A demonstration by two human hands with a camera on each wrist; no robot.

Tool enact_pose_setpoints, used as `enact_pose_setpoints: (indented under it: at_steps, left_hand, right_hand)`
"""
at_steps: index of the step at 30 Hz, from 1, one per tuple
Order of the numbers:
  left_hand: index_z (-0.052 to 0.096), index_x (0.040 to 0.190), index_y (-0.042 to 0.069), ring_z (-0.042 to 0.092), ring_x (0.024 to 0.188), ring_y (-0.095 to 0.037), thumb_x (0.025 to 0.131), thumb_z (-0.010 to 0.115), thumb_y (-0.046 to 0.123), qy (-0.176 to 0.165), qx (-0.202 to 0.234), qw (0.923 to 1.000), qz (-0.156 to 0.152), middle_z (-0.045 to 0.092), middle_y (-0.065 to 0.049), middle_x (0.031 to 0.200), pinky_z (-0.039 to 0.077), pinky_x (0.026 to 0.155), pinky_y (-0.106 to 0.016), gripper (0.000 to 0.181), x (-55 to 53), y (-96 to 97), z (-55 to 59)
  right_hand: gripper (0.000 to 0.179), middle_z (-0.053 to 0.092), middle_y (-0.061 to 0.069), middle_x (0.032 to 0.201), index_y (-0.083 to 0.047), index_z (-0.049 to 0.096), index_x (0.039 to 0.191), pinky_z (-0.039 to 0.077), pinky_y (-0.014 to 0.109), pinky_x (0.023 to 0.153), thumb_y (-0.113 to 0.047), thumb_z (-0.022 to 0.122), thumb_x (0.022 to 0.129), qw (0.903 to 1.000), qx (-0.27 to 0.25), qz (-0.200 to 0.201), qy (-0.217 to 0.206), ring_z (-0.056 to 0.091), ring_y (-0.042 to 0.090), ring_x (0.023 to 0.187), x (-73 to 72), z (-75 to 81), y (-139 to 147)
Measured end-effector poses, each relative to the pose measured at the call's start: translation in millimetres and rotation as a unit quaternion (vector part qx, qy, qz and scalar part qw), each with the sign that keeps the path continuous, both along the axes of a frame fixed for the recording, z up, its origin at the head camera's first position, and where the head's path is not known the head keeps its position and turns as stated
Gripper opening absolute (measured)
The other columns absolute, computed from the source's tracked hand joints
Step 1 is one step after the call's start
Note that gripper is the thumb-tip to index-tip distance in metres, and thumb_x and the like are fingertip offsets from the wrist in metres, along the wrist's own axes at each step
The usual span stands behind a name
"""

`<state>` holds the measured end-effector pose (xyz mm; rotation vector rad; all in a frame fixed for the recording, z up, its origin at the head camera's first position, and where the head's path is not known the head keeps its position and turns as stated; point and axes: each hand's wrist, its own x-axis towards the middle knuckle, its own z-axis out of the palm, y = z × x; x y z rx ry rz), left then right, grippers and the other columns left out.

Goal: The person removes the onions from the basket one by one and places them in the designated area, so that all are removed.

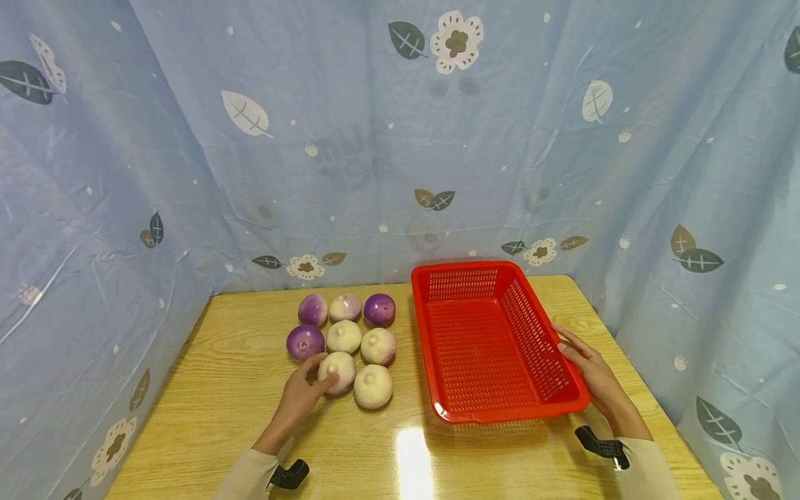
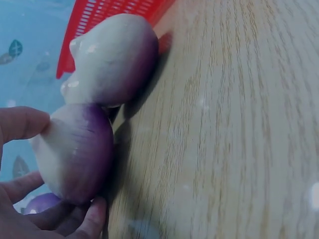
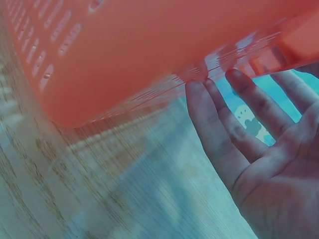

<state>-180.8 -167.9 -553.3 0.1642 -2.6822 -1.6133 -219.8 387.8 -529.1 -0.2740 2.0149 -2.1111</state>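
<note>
In the head view my left hand [image 1: 303,396] holds a pale onion [image 1: 337,373] at the front left of a cluster. The left wrist view shows its thumb on the onion's pale side and fingers curled beneath its purple side [image 2: 82,154]. Touching that onion is another pale onion [image 1: 373,387] to the right. Behind lie more onions, some pale, some purple [image 1: 305,343]. My right hand [image 1: 594,378] is at the right side of a red plastic basket [image 1: 425,340]. In the right wrist view its fairly straight fingers [image 3: 214,124] touch the basket's outer wall.
The basket stands right of the onions, and its slotted inside floor [image 1: 475,354] shows no contents. Under everything is a wooden table [image 1: 250,347]. A blue patterned curtain [image 1: 350,153] closes off its back and both sides.
</note>
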Motion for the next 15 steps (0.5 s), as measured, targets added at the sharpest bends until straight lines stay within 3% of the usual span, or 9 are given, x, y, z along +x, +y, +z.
enact_pose_setpoints:
  at_steps: [10, 15]
  left_hand:
    - [0.049, 0.141, 0.011, 0.053, 0.129, -0.038, 0.091, 0.069, 0.031, 0.011, 0.007, 0.9999, -0.004, 0.055, -0.019, 0.141, 0.044, 0.106, -0.052, 0.058, 0.9, -0.9, 2.4]
    - [0.050, 0.141, 0.010, 0.051, 0.132, -0.039, 0.092, 0.069, 0.034, 0.013, 0.003, 0.9999, 0.000, 0.052, -0.018, 0.144, 0.041, 0.109, -0.054, 0.057, 2.0, -4.0, 7.3]
  right_hand:
    - [0.056, 0.062, -0.016, 0.122, -0.022, 0.019, 0.158, 0.060, 0.031, 0.080, -0.025, 0.041, 0.107, 0.9998, 0.018, -0.008, -0.008, 0.068, 0.008, 0.101, -2.1, 0.5, 1.0]
    - [0.056, 0.063, -0.019, 0.116, -0.019, 0.023, 0.157, 0.060, 0.030, 0.077, -0.027, 0.044, 0.106, 0.9974, 0.054, -0.046, 0.011, 0.067, 0.004, 0.097, -3.2, -1.3, 3.2]
